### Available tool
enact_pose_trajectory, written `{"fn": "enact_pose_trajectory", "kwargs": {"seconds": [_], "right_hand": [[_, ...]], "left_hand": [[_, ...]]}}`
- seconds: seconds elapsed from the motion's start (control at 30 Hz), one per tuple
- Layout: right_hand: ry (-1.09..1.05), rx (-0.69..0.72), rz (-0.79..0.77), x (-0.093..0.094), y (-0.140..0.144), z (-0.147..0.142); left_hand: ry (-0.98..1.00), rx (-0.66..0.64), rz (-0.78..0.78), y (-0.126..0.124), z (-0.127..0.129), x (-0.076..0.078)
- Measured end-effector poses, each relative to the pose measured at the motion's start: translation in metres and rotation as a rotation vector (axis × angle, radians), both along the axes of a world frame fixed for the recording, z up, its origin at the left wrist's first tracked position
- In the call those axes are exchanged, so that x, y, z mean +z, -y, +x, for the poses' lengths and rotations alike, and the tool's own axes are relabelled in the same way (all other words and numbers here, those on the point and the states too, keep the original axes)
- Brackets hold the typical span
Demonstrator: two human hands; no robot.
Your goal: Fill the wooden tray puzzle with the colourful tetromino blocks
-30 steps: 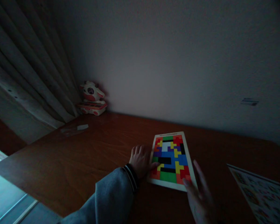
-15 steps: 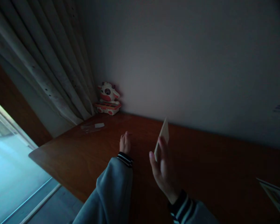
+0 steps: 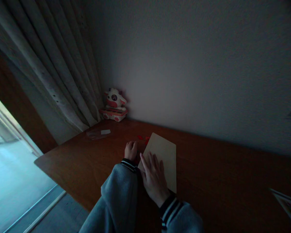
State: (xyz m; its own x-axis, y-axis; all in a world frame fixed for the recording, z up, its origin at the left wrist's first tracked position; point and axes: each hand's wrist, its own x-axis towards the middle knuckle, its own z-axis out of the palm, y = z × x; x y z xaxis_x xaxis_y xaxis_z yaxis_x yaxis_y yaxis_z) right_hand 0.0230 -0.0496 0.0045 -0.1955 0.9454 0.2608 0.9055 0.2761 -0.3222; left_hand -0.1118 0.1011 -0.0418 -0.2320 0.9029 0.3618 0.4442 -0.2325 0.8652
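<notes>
A thin cream-coloured board (image 3: 169, 161) lies tilted in view on the brown table, its printed side, if any, hidden. My right hand (image 3: 155, 178) rests over the board's near left part, back of the hand up, fingers stretched out and slightly spread. Just left of the board, my left hand (image 3: 131, 150) is on the table with its fingers curled in; whatever they hold, if anything, is hidden. Small red pieces (image 3: 140, 137) show beyond the left hand, partly covered by the board.
A cow-shaped toy keyboard (image 3: 113, 105) stands in the back left corner by the curtain (image 3: 70, 81). Clear plastic wrapping with a white label (image 3: 105, 132) lies before it. A framed-looking card (image 3: 287, 202) is at the right edge. The table's (image 3: 70, 168) left edge drops to the floor.
The board has gone from upright, edge-on in my right hand, to lying lower with its broad face showing. My right hand moved left and turned palm down. Red pieces now show near my left hand.
</notes>
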Motion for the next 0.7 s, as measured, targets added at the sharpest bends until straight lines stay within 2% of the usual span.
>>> {"fn": "enact_pose_trajectory", "kwargs": {"seconds": [0.1,0.2,0.27,0.33,0.43,0.53,0.6,0.7], "right_hand": [[-0.188,0.011,0.171,0.010,0.006,0.019],[-0.444,0.012,0.338,0.018,0.018,0.049],[-0.588,-0.089,0.373,0.020,0.028,0.073],[-0.693,-0.248,0.416,0.019,0.038,0.100],[-0.801,-0.466,0.422,0.013,0.050,0.141],[-0.882,-0.555,0.430,0.007,0.061,0.178],[-0.933,-0.589,0.352,0.000,0.068,0.199],[-0.892,-0.788,0.215,-0.014,0.082,0.223]], "left_hand": [[-0.158,-0.039,0.016,0.011,0.008,0.002],[-0.260,-0.025,0.028,0.018,0.013,0.003],[-0.360,0.030,-0.001,0.018,0.014,0.002],[-0.506,0.077,-0.071,0.016,0.014,0.000],[-0.678,0.030,-0.118,0.012,0.019,-0.006],[-0.730,-0.093,-0.047,0.011,0.029,-0.009],[-0.728,-0.177,-0.013,0.014,0.037,-0.009],[-0.698,-0.274,0.023,0.018,0.045,-0.004]]}}
